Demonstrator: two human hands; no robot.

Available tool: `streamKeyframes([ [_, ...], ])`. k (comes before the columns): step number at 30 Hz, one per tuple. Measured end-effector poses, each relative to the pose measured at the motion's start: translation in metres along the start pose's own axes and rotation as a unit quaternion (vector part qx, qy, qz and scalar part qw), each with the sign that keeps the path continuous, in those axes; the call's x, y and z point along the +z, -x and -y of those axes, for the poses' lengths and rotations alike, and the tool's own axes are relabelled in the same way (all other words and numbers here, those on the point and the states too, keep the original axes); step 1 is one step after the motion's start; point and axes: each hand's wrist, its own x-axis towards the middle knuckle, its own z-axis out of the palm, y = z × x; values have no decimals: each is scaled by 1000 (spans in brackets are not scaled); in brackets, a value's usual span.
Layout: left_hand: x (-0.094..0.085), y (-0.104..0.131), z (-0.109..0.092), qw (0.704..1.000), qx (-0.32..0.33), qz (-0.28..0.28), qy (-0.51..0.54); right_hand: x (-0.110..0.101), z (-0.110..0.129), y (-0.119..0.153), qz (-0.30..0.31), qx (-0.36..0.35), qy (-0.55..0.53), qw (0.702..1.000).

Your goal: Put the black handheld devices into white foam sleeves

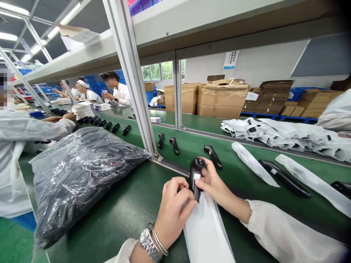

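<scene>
My right hand [215,182] is closed around a black handheld device [195,175] with an angled head and a small pale label, held upright. A long white bag [207,230] hangs beneath the device's lower end and spreads toward me. At the bag's top edge, my left hand [175,208] is closed in a pinch, its thumb beside the device's base. Its fingertips are partly hidden, and how far the device sits inside the bag is unclear. Beyond my hands, a similar black device [213,156] lies on the green belt [189,146].
A large clear bag of dark items [87,175] lies at left. White sleeves [255,164] and a pile of wrapped pieces [285,138] are at right. A metal post [134,73] and overhead shelf [219,25] stand ahead. A co-worker's sleeve [35,126] is at far left.
</scene>
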Motion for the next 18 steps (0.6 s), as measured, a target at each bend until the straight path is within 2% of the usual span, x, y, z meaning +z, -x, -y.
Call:
streamKeyframes([
  [4, -1, 3, -5, 998, -31, -52, 16, 16, 2, 14, 78, -3, 116, 990],
  [8, -2, 1, -2, 988, -87, -125, 40, 27, 0, 24, 167, 62, 93, 980],
  [10, -2, -1, 3, 982, -107, -140, 61, 27, 0, 23, 168, 84, 91, 978],
  [12, -3, -4, 9, 980, -131, -130, 71, 19, 3, 14, 103, 74, 128, 984],
  [14, -5, -6, 14, 981, -158, -97, 48, 2, 10, -3, -28, 34, 216, 975],
  [16, -8, -7, 18, 982, -180, -49, -3, -24, 18, -25, -154, -3, 302, 941],
  [18, -10, -7, 19, 979, -196, 13, -48, -54, 26, -49, -228, -31, 357, 905],
])
